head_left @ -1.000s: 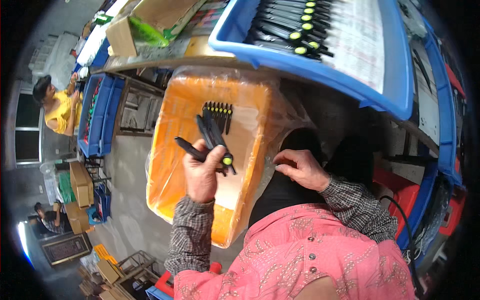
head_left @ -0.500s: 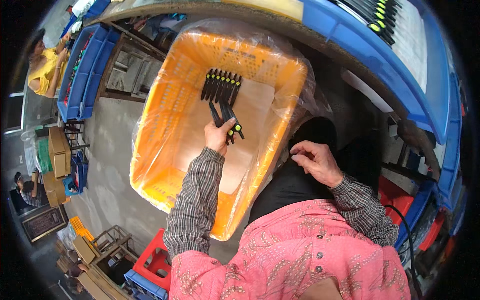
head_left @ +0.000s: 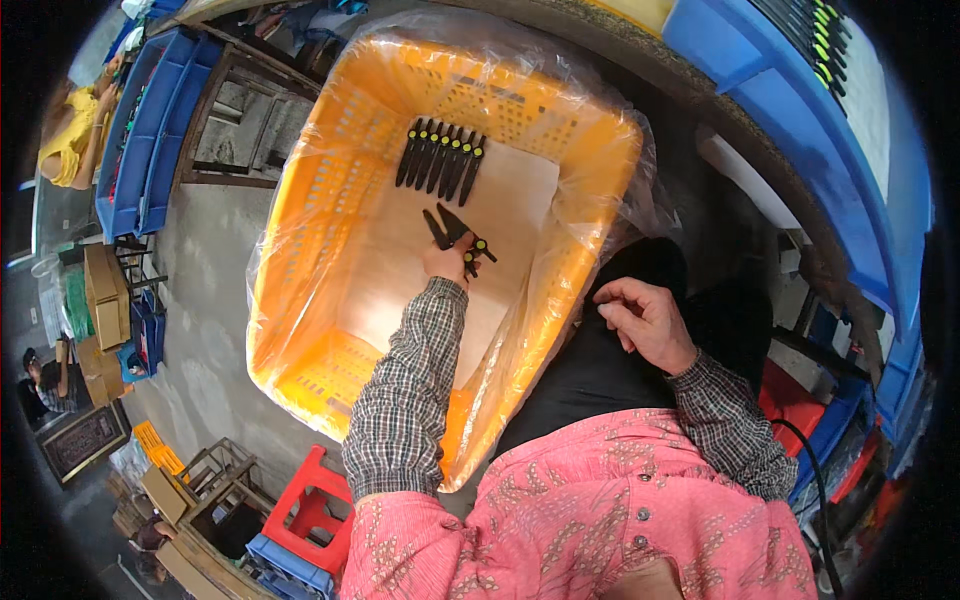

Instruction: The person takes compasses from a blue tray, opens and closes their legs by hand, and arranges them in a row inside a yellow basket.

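My left hand [head_left: 447, 262] reaches into the orange basket [head_left: 275, 260] and is closed around black plastic tools [head_left: 455, 225], clamp-like in shape with yellow-green round pivots. Its fingers hide part of them, so I cannot tell how many there are. Just beyond, a row of matching black tools [head_left: 440, 160] lies side by side on a pale brown sheet [head_left: 400, 270] at the basket's bottom. Over my dark trousers hovers my right hand [head_left: 650, 325], loosely curled, with thumb and forefinger apart and nothing visible between them.
Clear plastic film [head_left: 640, 180] lines the basket and hangs over its rim. At the upper right, a blue tray [head_left: 780, 130] holds more black tools [head_left: 825, 50]. A red stool [head_left: 310, 510] stands at lower left. Two blue bins [head_left: 150, 140] sit near a person in yellow [head_left: 70, 140].
My left hand has moved slightly up and right, and the tools in it have turned, spreading apart. The row behind looks unmoved within the basket. My right hand has hardly moved.
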Motion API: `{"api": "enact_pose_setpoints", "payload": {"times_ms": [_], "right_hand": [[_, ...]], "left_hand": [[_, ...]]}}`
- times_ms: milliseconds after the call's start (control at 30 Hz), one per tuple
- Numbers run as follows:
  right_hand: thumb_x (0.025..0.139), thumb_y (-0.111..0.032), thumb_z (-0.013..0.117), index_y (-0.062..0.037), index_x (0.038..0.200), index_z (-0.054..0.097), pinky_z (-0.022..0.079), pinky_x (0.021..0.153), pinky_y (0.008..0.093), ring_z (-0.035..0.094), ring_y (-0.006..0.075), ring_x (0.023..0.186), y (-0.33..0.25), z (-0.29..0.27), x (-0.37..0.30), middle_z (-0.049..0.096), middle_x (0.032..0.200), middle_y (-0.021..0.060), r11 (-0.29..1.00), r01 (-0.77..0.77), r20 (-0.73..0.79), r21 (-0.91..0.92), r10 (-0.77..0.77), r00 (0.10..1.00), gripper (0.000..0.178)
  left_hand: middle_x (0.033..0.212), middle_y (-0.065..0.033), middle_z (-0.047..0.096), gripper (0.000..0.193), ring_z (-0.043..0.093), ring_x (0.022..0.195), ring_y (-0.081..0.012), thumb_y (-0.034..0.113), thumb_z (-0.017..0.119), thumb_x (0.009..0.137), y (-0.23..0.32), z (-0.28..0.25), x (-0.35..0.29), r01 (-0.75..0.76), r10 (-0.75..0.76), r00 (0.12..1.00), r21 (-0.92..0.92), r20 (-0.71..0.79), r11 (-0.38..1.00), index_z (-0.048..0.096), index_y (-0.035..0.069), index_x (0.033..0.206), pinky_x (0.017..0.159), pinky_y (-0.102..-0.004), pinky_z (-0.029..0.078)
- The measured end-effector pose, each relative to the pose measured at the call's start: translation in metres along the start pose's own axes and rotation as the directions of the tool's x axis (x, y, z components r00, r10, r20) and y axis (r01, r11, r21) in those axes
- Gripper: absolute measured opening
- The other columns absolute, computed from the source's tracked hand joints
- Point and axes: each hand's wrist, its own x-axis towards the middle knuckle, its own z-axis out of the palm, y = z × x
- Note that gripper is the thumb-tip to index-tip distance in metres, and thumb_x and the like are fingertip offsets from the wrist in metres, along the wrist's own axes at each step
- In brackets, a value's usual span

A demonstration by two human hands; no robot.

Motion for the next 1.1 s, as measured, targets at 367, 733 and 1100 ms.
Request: {"api": "enact_pose_setpoints", "payload": {"times_ms": [367,733,1100], "right_hand": [[0.087,-0.006,0.058,0.0041,0.098,0.06,0.039,0.041,0.0197,0.049,0.005,0.046,0.0,-0.003,0.003,0.056,0.068,0.0023,0.998,-0.045,0.029,0.036,0.044,0.999,0.016],[0.088,-0.007,0.057,0.0032,0.099,0.06,0.04,0.041,0.0182,0.05,0.0041,0.047,0.004,-0.009,0.006,0.056,0.069,0.0022,0.997,-0.054,0.047,0.062,0.051,0.998,0.015],[0.089,-0.007,0.056,0.004,0.1,0.06,0.04,0.042,0.0184,0.051,0.0048,0.047,0.002,-0.011,0.01,0.056,0.07,0.003,0.99,-0.085,0.079,0.109,0.076,0.994,0.016]], "left_hand": [[0.068,-0.017,0.063,0.009,0.061,0.048,-0.0261,0.003,0.059,0.084,-0.039,-0.018,0.007,0.035,-0.038,0.99,-0.022,-0.139,0.999,0.059,-0.004,0.089,0.039,-0.0375,0.045],[0.091,-0.0081,0.062,0.028,0.062,0.08,-0.0295,0.018,0.066,0.075,0.0,-0.035,0.009,-0.439,0.518,0.763,0.898,0.386,-0.023,0.065,0.018,0.104,0.07,-0.0411,0.05],[0.095,-0.0092,0.059,0.015,0.062,0.078,-0.0304,0.015,0.066,0.077,-0.002,-0.05,0.027,-0.598,0.486,0.624,0.774,0.612,-0.207,0.061,0.008,0.089,0.066,-0.0433,0.051]]}}
